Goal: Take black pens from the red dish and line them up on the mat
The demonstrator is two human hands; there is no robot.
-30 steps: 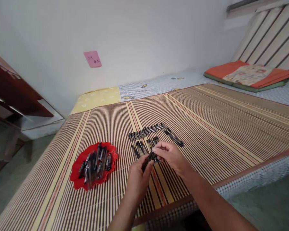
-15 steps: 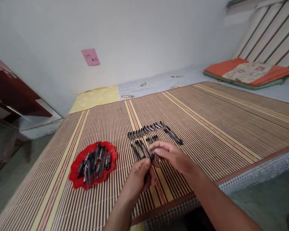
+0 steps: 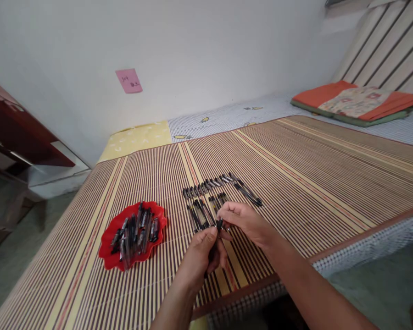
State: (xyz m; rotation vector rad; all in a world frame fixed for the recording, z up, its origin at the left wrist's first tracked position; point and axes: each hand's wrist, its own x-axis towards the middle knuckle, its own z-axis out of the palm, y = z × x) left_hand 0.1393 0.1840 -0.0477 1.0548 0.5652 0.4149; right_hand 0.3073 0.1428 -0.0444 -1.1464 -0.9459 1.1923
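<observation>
A short black pen part [image 3: 220, 224] sticks up from my left hand [image 3: 203, 250], pinched between thumb and forefinger; the hand hides its lower end. My right hand [image 3: 242, 221] is closed just above it, thumb and forefinger together at the part's top; what they hold, if anything, is too small to tell. Behind my hands, a row of short black pen parts [image 3: 206, 187] lies on the striped mat [image 3: 151, 165]. Nearer me lie clear-barrelled pen pieces [image 3: 200, 215], some covered by my right hand. Several dark pens [image 3: 248, 194] rest at the row's right end.
To the left stands a red scalloped dish [image 3: 106, 243] piled with black and clear pens [image 3: 139, 231]. A folded orange and floral cloth [image 3: 358, 101] lies far right. The wall bears a pink note [image 3: 129, 81]. The mat's front edge [image 3: 241, 295] is close to me.
Both hands have shifted slightly to the right. The black part now stands more upright in my left hand, and my right fingertips have drawn closer together.
</observation>
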